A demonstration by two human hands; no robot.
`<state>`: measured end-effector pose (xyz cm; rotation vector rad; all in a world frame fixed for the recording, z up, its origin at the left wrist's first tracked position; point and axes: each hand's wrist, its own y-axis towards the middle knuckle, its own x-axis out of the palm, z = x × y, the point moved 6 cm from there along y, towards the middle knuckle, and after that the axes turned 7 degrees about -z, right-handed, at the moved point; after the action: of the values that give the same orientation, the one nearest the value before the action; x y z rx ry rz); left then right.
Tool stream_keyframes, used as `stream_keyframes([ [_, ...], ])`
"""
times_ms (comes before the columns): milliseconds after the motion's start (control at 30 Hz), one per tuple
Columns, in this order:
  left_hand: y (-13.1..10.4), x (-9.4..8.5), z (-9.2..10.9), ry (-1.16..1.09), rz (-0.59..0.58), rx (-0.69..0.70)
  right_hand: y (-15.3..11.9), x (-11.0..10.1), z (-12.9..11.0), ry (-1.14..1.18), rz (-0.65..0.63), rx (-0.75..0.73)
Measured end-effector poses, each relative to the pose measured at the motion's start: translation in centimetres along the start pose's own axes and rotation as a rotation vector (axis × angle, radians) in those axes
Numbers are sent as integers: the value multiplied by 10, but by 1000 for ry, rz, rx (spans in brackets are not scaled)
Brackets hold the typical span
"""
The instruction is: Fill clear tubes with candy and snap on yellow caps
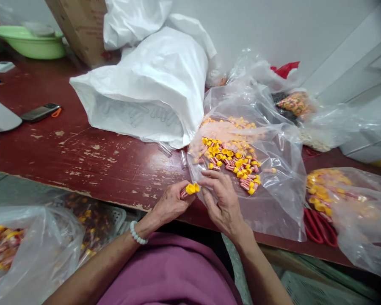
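My left hand (169, 204), with a pale bead bracelet on the wrist, is closed around small red-patterned tubes with yellow tops (190, 189). Two yellow tops stick out from its fingers; how many tubes are inside the grip is hidden. Just to the right, my right hand (225, 205) has its fingers apart, the tips close to those tops. It lies over the near left edge of a clear plastic bag (273, 216), which holds a pile of similar yellow-topped tubes (231, 159). Loose clear tubes (183, 159) lie on the table beyond my hands.
A big white sack (165, 63) with clear tubes inside opens toward me on the worn red table (66, 148). Red-handled scissors (320, 228) lie at right beside another filled bag (365, 212). A phone (40, 112) is at left. Below stands a bag of tubes (51, 237).
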<state>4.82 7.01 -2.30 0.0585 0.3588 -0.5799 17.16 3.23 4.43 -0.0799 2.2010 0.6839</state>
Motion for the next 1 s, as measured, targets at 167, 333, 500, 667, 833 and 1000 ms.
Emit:
stream_keyframes([
  [167,0,3,0,-51,-16,11,-12,20,-10,-92,-87,-47],
  [333,3,3,-2,-270,7,-15,-12,30,-13,-17,-138,-19],
  [500,-3,6,-11,-610,-79,-176,-12,21,-1,134,-21,110],
  [667,-10,10,-14,-821,-86,-220,-11,42,-9,-118,-136,-28],
  [833,-13,13,-19,-832,4,-207,-11,63,-19,-174,-27,-201],
  [1000,-42,-4,-32,-858,138,-269,-6,89,-36,-50,-131,-309],
])
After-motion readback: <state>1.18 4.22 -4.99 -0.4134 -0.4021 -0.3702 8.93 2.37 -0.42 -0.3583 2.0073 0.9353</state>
